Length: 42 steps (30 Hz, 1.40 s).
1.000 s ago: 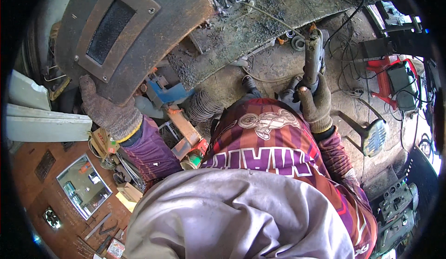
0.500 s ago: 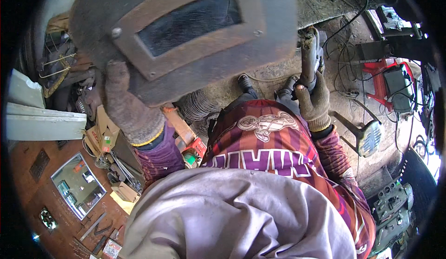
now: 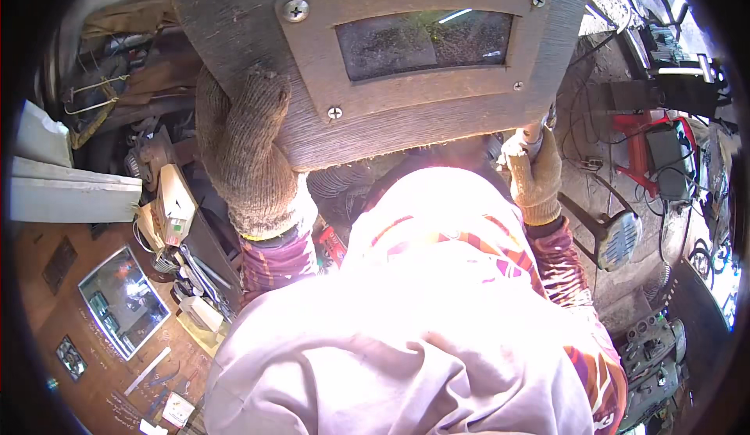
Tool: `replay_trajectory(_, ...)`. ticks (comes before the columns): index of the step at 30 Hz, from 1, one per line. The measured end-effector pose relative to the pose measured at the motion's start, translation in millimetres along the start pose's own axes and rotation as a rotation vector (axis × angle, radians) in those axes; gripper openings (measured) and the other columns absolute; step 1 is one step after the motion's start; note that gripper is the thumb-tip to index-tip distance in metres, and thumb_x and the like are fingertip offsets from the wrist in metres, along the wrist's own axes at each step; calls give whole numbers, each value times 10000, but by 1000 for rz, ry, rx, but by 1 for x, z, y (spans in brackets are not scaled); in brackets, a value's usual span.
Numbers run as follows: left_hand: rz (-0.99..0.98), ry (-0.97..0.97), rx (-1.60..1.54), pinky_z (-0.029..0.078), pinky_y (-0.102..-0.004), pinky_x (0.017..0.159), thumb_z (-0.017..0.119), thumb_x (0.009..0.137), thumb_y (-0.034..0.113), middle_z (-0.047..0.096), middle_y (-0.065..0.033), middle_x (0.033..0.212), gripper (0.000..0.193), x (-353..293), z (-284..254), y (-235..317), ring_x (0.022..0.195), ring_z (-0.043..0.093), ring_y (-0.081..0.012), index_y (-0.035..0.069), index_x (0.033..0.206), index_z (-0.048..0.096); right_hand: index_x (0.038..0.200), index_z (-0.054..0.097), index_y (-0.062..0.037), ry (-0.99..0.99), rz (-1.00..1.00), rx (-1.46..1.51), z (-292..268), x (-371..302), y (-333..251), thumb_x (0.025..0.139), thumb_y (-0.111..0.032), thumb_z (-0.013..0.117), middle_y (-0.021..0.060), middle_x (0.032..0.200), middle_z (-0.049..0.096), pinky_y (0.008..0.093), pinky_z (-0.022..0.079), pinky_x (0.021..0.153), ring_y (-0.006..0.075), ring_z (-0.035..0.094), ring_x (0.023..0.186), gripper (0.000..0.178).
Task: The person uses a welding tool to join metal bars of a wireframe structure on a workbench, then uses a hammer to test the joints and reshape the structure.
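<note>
A large dark brown welding hand shield (image 3: 375, 140) hangs in front of me, its dark glass window (image 3: 426, 44) framed by a screwed-on plate. My left hand (image 3: 250, 150), in a grey-brown knit glove, is closed at the shield's lower left edge. My right hand (image 3: 537, 176), gloved alike, is closed around a welding electrode holder (image 3: 531, 135) just below the shield's lower right corner. The shield hides the front of the holder and whatever lies beyond it. Glaring white light washes over my shirt (image 3: 437, 208) and the cloth below it.
Right of me are a metal stand with an oval plate (image 3: 619, 240), a red plastic stool (image 3: 634, 154) bearing a grey box (image 3: 670, 158), loose cables and a green machine (image 3: 650, 365). Left are a brown wooden panel with a mirror (image 3: 125, 302), cardboard boxes (image 3: 176, 201) and pale slabs (image 3: 74, 193).
My left hand has swung the shield to the right and levelled it, covering most of the electrode holder. Strong glare now lights my clothes. The right hand has moved slightly nearer and right.
</note>
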State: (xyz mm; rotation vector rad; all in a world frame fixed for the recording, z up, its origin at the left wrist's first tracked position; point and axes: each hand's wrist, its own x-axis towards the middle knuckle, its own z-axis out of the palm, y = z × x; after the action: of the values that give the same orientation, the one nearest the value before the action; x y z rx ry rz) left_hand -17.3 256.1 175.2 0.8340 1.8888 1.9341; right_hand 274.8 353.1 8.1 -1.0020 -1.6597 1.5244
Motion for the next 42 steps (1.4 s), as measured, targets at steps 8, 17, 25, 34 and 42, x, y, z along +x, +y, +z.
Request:
replay_trajectory(8, 115, -2, 62, 562, -369, 903, 624, 894, 48, 621, -136, 1273, 478, -15, -5, -13, 1086, 643, -240, -41, 1350, 512, 1247, 478, 75, 26, 11, 90, -1, 1, 10, 937, -283, 652, 104, 915, 666, 270, 532, 615, 134, 655, 758, 504)
replay_trajectory(17, 368, -68, 249, 546, -402, 912, 712, 829, 11, 642, -213, 1224, 255, 2, -23, -22, 1092, 654, -306, -33, 1080, 710, 1229, 490, 81, -25, 15, -26, -2, 3, 3, 931, -379, 671, 75, 803, 659, 276, 518, 598, 137, 649, 658, 577)
replay_trajectory(25, 583, -105, 315, 530, -424, 921, 743, 810, 0, 635, -224, 1237, 247, 4, -16, -23, 1082, 654, -347, 21, 1056, 735, 1216, 518, 80, -14, -28, -21, -1, 7, 1, 916, -387, 687, 61, 777, 651, 279, 507, 605, 133, 635, 640, 580)
replay_trajectory(34, 943, -271, 689, 490, -454, 1001, 649, 918, 50, 548, -247, 1354, 298, 11, -25, -20, 1226, 573, -339, -36, 1202, 625, 1220, 521, 41, -29, -104, -58, 1, 11, 3, 933, -311, 669, 65, 706, 652, 290, 514, 571, 156, 642, 578, 478)
replay_trajectory(42, 1142, -159, 1026, 551, -393, 922, 702, 901, 118, 655, -188, 1217, 316, 16, -46, -28, 1083, 659, -277, 2, 1191, 656, 1271, 508, 34, 24, -46, 117, 4, 7, 10, 918, -251, 705, 29, 909, 614, 253, 498, 624, 88, 592, 721, 494)
